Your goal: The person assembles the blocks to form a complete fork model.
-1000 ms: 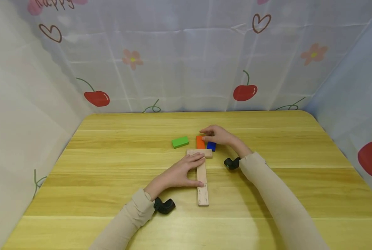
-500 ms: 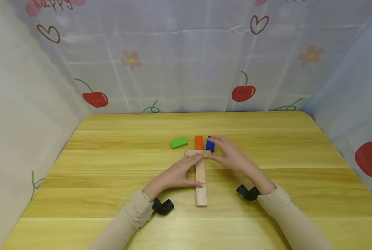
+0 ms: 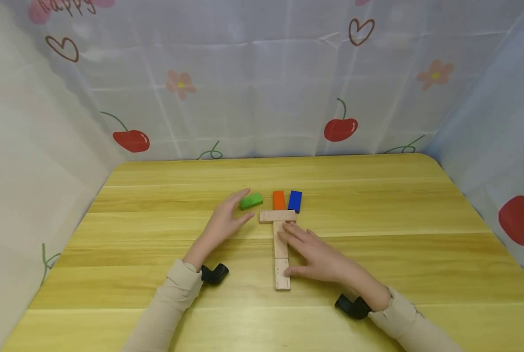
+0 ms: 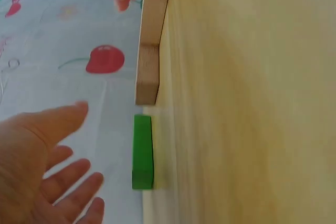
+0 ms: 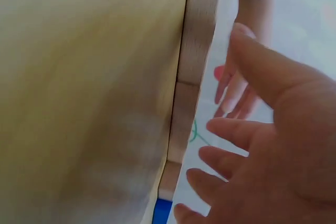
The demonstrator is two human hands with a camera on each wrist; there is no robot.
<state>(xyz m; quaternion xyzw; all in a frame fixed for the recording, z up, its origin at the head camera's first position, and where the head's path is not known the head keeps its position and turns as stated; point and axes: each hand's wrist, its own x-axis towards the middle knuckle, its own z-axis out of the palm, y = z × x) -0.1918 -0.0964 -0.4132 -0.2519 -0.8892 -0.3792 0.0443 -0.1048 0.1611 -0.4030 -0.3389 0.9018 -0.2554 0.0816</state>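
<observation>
My left hand (image 3: 221,220) reaches toward the green block (image 3: 251,201) with fingers and thumb spread; in the left wrist view a gap shows between hand and green block (image 4: 142,150). My right hand (image 3: 321,256) lies over two pale wooden blocks set end to end, the upper one (image 3: 281,247) and the lower one (image 3: 282,281). Its fingers are spread; whether the fingertips touch the wood I cannot tell. A third wooden block (image 3: 277,216) lies crosswise at their far end. Behind it an orange block (image 3: 279,200) and a blue block (image 3: 294,201) stand side by side, slightly apart.
A wood-grain table (image 3: 156,234) carries all the blocks. A white curtain (image 3: 253,98) printed with cherries, hearts and flowers hangs beyond its far edge, with more cloth at both sides. Black wrist cameras (image 3: 215,274) stick out from both cuffs.
The left hand has left the wooden blocks and moved away and left to the green block. The right hand has drawn back from the orange and blue blocks to the wooden ones.
</observation>
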